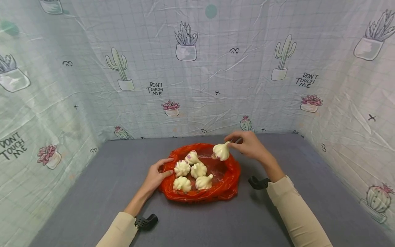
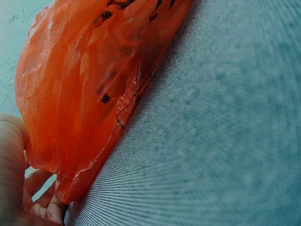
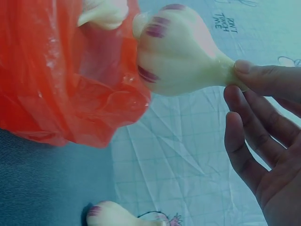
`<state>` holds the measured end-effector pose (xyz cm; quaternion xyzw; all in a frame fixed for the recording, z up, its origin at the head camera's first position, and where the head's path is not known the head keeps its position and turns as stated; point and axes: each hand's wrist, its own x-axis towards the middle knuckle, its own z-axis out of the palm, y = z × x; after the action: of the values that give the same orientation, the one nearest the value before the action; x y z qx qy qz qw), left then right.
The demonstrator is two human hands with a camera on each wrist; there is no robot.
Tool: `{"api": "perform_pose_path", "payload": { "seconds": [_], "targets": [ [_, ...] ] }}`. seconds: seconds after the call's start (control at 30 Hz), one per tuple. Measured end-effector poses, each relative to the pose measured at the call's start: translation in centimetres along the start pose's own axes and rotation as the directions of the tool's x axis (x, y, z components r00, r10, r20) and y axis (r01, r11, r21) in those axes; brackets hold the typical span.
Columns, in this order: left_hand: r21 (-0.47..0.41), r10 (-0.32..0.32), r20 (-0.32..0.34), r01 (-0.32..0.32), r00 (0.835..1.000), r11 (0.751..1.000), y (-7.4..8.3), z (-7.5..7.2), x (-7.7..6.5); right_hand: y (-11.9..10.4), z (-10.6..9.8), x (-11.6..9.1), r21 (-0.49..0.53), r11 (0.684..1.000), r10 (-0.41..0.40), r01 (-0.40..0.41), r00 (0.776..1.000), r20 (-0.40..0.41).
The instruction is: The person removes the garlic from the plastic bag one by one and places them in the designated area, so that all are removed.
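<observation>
A red plastic bag (image 1: 202,196) lies with its mouth spread wide, and several white garlic bulbs (image 1: 198,170) with purple marks sit inside. At the bag's left edge my left hand (image 1: 155,176) holds the plastic; the left wrist view shows the thumb and fingers about the folded bag (image 2: 89,94), some fingers partly hidden. My right hand (image 1: 248,145) pinches one garlic bulb (image 1: 221,152) by its stem above the bag's far right part. Close up in the right wrist view, thumb and fingertips grip the stem of this garlic bulb (image 3: 176,52).
Another garlic bulb (image 3: 110,214) lies outside the bag in the right wrist view. A grey cloth surface (image 1: 123,164) spreads under the bag. Behind and at both sides hangs a patterned curtain (image 1: 197,79) with cactus drawings.
</observation>
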<state>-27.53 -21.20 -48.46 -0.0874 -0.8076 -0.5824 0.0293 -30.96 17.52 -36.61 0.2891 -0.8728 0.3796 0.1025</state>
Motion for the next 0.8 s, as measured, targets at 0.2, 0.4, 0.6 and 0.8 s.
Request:
{"api": "perform_pose_path", "payload": {
  "seconds": [0.2,0.4,0.6,0.8],
  "targets": [
    [0.001,-0.02,-0.001,0.02,1.0,1.0,0.0,-0.2,-0.1,-0.3,-0.5,0.0,-0.009,1.0,-0.004,0.004,1.0,-0.021],
    [0.003,-0.029,-0.004,0.029,1.0,1.0,0.1,-0.1,-0.2,-0.2,-1.1,-0.2,-0.019,1.0,-0.008,0.008,1.0,-0.03],
    [0.008,-0.005,0.002,0.005,1.0,1.0,0.0,0.0,0.0,0.5,-2.0,-0.4,-0.011,0.999,-0.033,0.032,0.997,-0.064],
    [0.012,-0.004,-0.004,0.004,1.0,1.0,0.0,0.0,0.2,1.1,-2.7,-0.5,-0.013,1.0,-0.017,0.016,0.997,-0.077]
  ]
}}
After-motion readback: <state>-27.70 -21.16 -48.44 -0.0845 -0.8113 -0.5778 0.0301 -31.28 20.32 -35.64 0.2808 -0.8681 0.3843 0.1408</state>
